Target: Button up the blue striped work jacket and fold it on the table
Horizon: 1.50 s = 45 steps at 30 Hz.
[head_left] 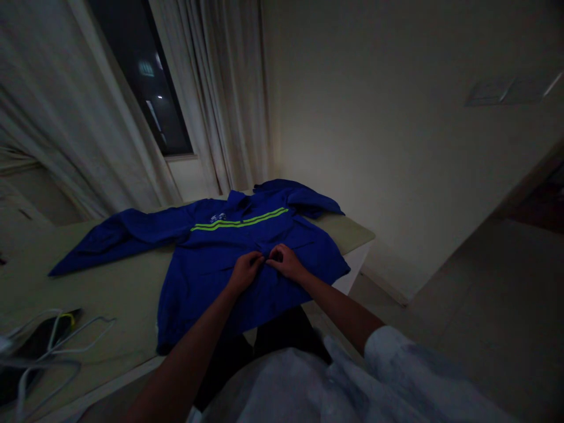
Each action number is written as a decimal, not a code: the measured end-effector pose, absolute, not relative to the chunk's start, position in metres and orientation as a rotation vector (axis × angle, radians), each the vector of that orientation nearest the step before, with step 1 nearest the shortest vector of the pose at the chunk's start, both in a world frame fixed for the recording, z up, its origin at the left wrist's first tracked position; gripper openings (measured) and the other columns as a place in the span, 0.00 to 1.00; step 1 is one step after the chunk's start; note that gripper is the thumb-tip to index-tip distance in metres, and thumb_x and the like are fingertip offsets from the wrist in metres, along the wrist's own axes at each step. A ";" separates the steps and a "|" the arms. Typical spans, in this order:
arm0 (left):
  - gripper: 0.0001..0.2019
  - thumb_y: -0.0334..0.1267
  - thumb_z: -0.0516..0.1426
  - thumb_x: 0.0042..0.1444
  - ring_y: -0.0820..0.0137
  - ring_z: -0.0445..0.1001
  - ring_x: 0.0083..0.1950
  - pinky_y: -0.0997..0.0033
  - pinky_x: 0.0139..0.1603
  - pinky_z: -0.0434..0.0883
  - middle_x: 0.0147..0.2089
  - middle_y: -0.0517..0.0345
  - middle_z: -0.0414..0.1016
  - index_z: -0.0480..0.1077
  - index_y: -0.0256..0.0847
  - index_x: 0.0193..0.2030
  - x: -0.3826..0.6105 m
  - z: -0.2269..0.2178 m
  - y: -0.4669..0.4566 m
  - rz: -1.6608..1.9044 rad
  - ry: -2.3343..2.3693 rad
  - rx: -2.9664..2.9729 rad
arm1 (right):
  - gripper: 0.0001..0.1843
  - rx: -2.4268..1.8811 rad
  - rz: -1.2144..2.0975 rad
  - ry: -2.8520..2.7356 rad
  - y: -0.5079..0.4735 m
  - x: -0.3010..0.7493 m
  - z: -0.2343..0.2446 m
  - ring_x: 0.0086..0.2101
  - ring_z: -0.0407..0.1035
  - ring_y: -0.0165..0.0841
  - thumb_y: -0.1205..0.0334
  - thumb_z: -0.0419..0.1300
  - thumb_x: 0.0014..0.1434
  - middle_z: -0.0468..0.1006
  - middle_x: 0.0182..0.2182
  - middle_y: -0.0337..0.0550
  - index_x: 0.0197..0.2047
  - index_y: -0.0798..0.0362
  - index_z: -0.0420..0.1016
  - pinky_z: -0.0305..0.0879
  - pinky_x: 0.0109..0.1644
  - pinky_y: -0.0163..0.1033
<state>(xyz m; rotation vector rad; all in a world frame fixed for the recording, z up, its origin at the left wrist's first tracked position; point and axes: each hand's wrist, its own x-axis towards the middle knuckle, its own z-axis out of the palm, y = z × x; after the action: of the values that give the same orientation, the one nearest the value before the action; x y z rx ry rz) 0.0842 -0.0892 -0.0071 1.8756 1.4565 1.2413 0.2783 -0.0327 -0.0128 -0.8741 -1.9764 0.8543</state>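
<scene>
A blue work jacket [198, 288] with two yellow-green stripes across the chest lies spread on a table, its front facing up. One sleeve stretches far out to the left, and the other bends back at the upper right. My left hand [247, 270] pinches the jacket's front near the middle, below the stripes. Close beside it, my right hand [285, 261] is also closed on the front edge, fingertips nearly meeting those of the left. Any button between the fingers is too small and dark to make out. The jacket's hem hangs over the table's near edge.
The pale table [132, 311] ends at a corner on the right. White cables [57, 335] and a dark object [33, 352] lie at its left. Behind are curtains [220, 88], a dark window [150, 76] and a wall [374, 147] on the right.
</scene>
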 end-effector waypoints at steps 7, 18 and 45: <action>0.15 0.49 0.56 0.62 0.65 0.73 0.34 0.68 0.37 0.67 0.30 0.58 0.77 0.75 0.41 0.33 0.083 -0.006 -0.089 1.254 1.463 1.871 | 0.11 -0.870 0.906 -2.028 -0.029 0.276 -0.011 0.32 0.65 0.30 0.66 0.73 0.54 0.70 0.33 0.35 0.35 0.52 0.74 0.62 0.39 0.36; 0.19 0.42 0.50 0.65 0.61 0.80 0.49 0.63 0.52 0.74 0.48 0.51 0.84 0.77 0.42 0.54 0.087 -0.002 -0.092 1.169 1.392 1.978 | 0.09 -0.960 1.064 -1.984 -0.010 0.271 0.003 0.31 0.67 0.31 0.57 0.66 0.62 0.72 0.29 0.34 0.35 0.51 0.71 0.64 0.39 0.36; 0.12 0.45 0.53 0.65 0.58 0.80 0.48 0.60 0.51 0.73 0.47 0.49 0.82 0.75 0.44 0.46 0.083 -0.017 -0.034 1.369 1.970 1.690 | 0.03 -1.006 0.348 -2.250 0.013 0.229 -0.005 0.47 0.72 0.37 0.63 0.67 0.64 0.73 0.50 0.45 0.43 0.50 0.79 0.71 0.52 0.40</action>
<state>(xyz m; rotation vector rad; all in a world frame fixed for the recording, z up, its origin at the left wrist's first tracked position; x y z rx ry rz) 0.0828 -0.0341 -0.0171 1.6898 1.9701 1.3691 0.2293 0.0128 -0.0054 -1.0062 -2.2498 0.3479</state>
